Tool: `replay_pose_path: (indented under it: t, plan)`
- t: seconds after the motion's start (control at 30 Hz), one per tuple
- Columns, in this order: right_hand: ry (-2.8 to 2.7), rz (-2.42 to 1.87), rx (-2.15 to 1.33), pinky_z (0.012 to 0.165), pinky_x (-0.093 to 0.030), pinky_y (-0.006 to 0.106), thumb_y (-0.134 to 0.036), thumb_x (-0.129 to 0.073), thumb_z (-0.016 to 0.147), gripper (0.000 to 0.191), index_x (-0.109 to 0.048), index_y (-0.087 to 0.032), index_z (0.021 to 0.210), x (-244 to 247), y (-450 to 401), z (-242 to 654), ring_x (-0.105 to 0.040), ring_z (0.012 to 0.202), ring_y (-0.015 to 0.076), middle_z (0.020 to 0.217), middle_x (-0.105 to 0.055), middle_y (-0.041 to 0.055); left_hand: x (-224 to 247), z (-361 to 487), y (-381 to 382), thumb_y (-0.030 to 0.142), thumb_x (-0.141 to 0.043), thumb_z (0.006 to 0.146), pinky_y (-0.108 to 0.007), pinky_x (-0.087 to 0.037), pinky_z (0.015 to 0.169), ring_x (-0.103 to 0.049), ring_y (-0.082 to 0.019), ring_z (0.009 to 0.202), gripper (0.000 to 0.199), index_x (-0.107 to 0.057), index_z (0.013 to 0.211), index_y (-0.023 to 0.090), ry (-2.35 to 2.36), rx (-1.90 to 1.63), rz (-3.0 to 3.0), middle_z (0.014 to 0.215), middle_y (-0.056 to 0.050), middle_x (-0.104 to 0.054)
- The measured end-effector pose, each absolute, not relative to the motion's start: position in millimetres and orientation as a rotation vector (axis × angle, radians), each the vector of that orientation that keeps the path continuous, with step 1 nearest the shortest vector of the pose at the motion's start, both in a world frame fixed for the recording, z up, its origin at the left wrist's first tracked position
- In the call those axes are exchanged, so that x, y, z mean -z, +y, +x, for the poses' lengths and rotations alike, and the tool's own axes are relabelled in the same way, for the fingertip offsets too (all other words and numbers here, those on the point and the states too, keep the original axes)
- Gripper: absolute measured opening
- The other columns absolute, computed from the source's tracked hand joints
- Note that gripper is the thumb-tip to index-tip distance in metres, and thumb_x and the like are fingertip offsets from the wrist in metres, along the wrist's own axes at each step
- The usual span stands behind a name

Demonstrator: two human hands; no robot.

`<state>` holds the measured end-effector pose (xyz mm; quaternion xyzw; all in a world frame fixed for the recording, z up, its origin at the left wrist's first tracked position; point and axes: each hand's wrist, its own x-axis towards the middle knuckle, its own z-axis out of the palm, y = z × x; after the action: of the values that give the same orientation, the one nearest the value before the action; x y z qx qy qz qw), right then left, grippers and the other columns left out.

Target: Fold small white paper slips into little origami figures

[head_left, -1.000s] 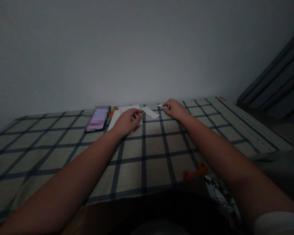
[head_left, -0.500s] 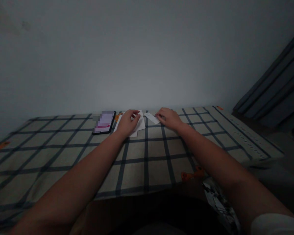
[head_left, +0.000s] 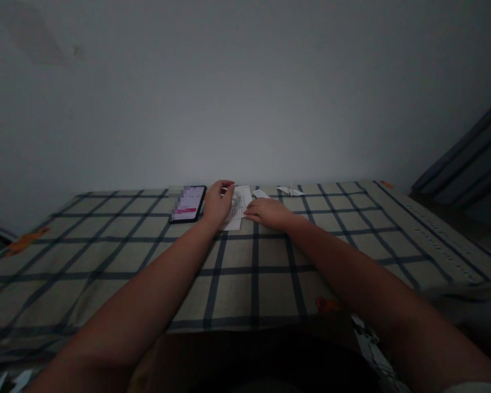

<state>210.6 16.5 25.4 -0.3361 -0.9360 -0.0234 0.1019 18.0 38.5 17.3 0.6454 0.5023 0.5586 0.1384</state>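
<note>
White printed papers (head_left: pixel 242 201) lie overlapped on the checked tablecloth, between my two hands. My left hand (head_left: pixel 219 203) rests over their left side, fingers curled, with a small whitish bit at the fingertips that is too small to name. My right hand (head_left: pixel 268 213) lies palm down at the papers' right edge, fingertips touching them. Just behind it a small white slip (head_left: pixel 261 194) shows in part. Farther right, a crumpled white piece (head_left: pixel 290 191) sits near the wall.
A phone (head_left: pixel 189 204) with a lit screen lies left of my left hand. The checked cloth (head_left: pixel 233 284) covers the table, which meets a plain wall (head_left: pixel 245 109) at the back. A dark striped curtain (head_left: pixel 466 153) hangs at the right.
My right hand has left the white slip and moved to the papers' right edge. A crumpled white piece now shows at the right, near the wall. The view has shifted slightly.
</note>
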Motion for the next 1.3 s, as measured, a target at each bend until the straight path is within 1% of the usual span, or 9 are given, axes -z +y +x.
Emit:
replay_pose_path:
  t: [0.2,0.4,0.6,0.77,0.83,0.93,1.03,1.1,1.3]
  plan:
    - [-2.602,-1.160,0.020,0.080,-0.041,0.030,-0.035,-0.045,0.100,0.033,-0.071,-0.017,0.109,-21.0,20.8,210.2,-0.063,0.103,0.0229,0.115,-0.071,0.0102,-25.3,15.8,36.6,0.030,-0.055,0.089,-0.028,-0.045,0.070,-0.059,-0.018,0.082,0.020,-0.065,0.101,0.018,1.491,-1.729,2.042,0.100,-0.006,-0.066]
    - [-2.237,-1.170,-0.303,0.070,-0.039,0.024,-0.032,-0.063,0.088,0.019,-0.069,-0.014,0.086,-13.2,32.1,217.0,-0.061,0.081,0.0163,0.089,-0.071,0.0064,-31.6,10.6,39.6,0.031,-0.051,0.092,-0.029,-0.046,0.079,-0.059,-0.018,0.090,0.019,-0.064,0.099,0.020,1.405,-1.920,1.938,0.099,-0.005,-0.064]
    - [-2.074,-1.214,-0.415,0.059,-0.029,0.024,-0.044,-0.059,0.089,0.034,-0.054,-0.017,0.069,-11.7,32.1,217.7,-0.049,0.064,0.0127,0.068,-0.056,-0.0004,-17.1,3.5,62.6,0.028,-0.053,0.084,-0.031,-0.047,0.081,-0.059,-0.019,0.090,0.016,-0.061,0.095,0.019,1.487,-1.851,1.550,0.094,-0.004,-0.063]
    - [-1.997,-1.215,-0.433,0.061,-0.029,0.025,-0.041,-0.053,0.092,0.030,-0.051,-0.018,0.072,-9.1,36.2,218.1,-0.047,0.065,0.0131,0.070,-0.055,-0.0008,-15.8,0.1,61.5,0.015,-0.053,0.075,-0.033,-0.047,0.079,-0.058,-0.018,0.082,0.024,-0.054,0.099,0.019,1.684,-1.702,1.675,0.096,-0.005,-0.060]
    - [-1.953,-1.211,-0.470,0.062,-0.032,0.025,-0.036,-0.051,0.093,0.022,-0.053,-0.018,0.081,-8.3,37.3,218.9,-0.050,0.068,0.0138,0.076,-0.059,0.0001,-17.9,2.1,54.6,0.013,-0.051,0.075,-0.035,-0.048,0.080,-0.058,-0.020,0.085,0.027,-0.051,0.102,0.018,1.813,-1.575,1.811,0.098,-0.007,-0.060]
    - [-1.961,-1.219,-0.448,0.063,-0.034,0.025,-0.032,-0.047,0.094,0.017,-0.055,-0.018,0.099,-8.2,36.7,219.9,-0.055,0.070,0.0156,0.079,-0.062,0.0010,-17.8,10.2,41.9,0.020,-0.051,0.080,-0.039,-0.047,0.086,-0.059,-0.027,0.096,0.020,-0.055,0.099,0.015,1.946,-1.050,2.191,0.101,-0.014,-0.062]
    - [-2.050,-1.256,-0.311,0.066,-0.035,0.027,-0.032,-0.045,0.096,0.020,-0.055,-0.018,0.105,-9.4,34.2,219.7,-0.059,0.076,0.0181,0.087,-0.066,0.0044,-12.0,21.8,30.8,0.032,-0.052,0.083,-0.044,-0.041,0.099,-0.052,-0.035,0.117,0.041,-0.056,0.114,0.006,2.122,-0.565,2.441,0.121,-0.024,-0.059]
    - [-2.109,-1.291,-0.238,0.068,-0.036,0.028,-0.033,-0.045,0.095,0.021,-0.056,-0.018,0.105,-11.1,31.8,218.5,-0.060,0.080,0.0193,0.093,-0.068,0.0068,-7.4,28.3,25.8,0.038,-0.044,0.089,-0.045,-0.039,0.101,-0.048,-0.037,0.125,0.052,-0.053,0.124,0.000,2.171,-0.336,2.488,0.129,-0.026,-0.056]
    - [-2.252,-1.424,-0.075,0.067,-0.038,0.028,-0.044,-0.048,0.094,0.029,-0.060,-0.023,0.110,-21.4,15.8,206.6,-0.065,0.085,0.0218,0.097,-0.072,0.0059,-6.9,35.3,17.2,0.037,-0.032,0.095,-0.047,-0.036,0.104,-0.044,-0.038,0.131,0.058,-0.048,0.133,-0.004,2.162,-0.229,2.494,0.142,-0.030,-0.047]
